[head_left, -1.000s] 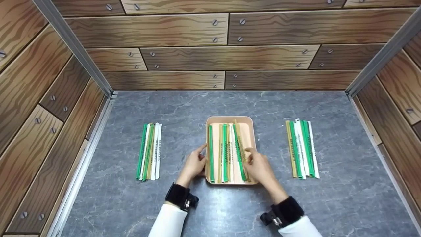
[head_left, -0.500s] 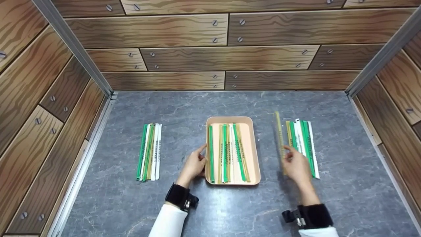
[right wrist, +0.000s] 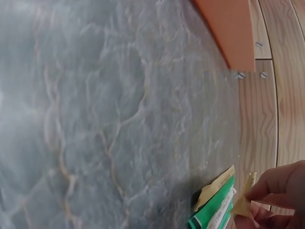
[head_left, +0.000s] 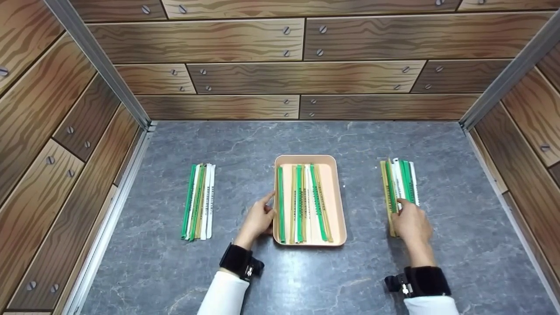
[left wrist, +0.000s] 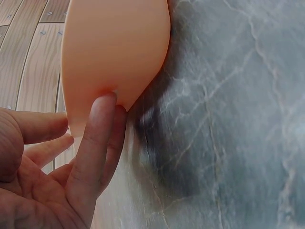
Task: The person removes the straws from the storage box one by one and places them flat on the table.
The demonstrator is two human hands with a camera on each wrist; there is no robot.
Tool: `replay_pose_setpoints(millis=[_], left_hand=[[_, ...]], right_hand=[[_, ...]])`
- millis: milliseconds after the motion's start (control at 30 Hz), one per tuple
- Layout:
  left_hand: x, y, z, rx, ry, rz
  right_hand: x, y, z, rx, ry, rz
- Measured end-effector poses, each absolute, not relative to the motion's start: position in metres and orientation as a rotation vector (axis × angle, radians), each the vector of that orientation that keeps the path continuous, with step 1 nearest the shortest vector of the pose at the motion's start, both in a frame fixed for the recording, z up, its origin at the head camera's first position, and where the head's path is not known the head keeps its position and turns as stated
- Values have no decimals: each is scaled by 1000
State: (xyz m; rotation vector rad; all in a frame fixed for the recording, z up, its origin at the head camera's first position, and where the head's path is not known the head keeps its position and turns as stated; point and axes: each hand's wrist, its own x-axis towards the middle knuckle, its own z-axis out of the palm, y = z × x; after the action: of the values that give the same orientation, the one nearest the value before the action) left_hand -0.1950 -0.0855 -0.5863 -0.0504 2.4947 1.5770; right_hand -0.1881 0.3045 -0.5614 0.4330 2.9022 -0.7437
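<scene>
My left hand [head_left: 259, 217] is at the left side of a peach tray [head_left: 339, 205], its fingertips against the outer wall, as the left wrist view shows. Several paper-wrapped straws [head_left: 299, 205], green, white and yellow, lie lengthwise in the tray. My right hand [head_left: 412, 221] is over the right bundle of wrapped straws [head_left: 407, 175]. Between thumb and fingers it pinches the end of a yellow wrapped straw [right wrist: 242, 208]; the hand hides the near part of the bundle in the head view.
Another bundle of green, white and yellow wrapped straws [head_left: 199, 201] lies left of the tray. A grey marbled tabletop [head_left: 306, 280] carries everything. Wood-patterned walls [head_left: 245, 78] with metal edge strips [head_left: 111, 218] enclose the back and both sides.
My right hand has moved right from the tray to the right bundle, carrying a yellow wrapped straw out of the tray. The left hand has stayed at the tray's left side.
</scene>
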Motion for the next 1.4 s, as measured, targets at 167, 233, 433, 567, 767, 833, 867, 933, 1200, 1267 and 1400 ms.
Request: replay_pose_setpoints(millis=[167, 233, 433, 567, 767, 833, 867, 933, 1200, 1267, 1400], left_hand=[[-195, -85, -586, -88, 2442, 1599], [-195, -85, -586, -82, 2444, 1598], [-196, -86, -586, -23, 2485, 1581], [-195, -86, -587, -15, 2477, 1598], [-195, -86, -587, 10, 2521, 1575], [-195, -86, -588, 11, 2537, 1556], [-196, -86, -588, 12, 2541, 1551], [-196, -86, -588, 11, 2542, 1549], [-195, -86, -586, -16, 2498, 1574], [-195, -86, -586, -14, 2498, 1573], [-194, -85, -586, -17, 2489, 1583]], right_hand=[[-191, 306, -563, 423, 2900, -697], [-193, 306, -563, 402, 2900, -682], [-194, 295, -559, 307, 2968, -746], [-192, 275, -555, 190, 3013, -851], [-189, 229, -552, -39, 3078, -933], [-187, 211, -552, -112, 3071, -972], [-185, 203, -552, -147, 3054, -988], [-183, 187, -552, -195, 2992, -1018], [-176, 149, -562, -319, 2949, -762], [-176, 145, -566, -353, 3007, -660], [-178, 141, -575, -366, 3058, -564]])
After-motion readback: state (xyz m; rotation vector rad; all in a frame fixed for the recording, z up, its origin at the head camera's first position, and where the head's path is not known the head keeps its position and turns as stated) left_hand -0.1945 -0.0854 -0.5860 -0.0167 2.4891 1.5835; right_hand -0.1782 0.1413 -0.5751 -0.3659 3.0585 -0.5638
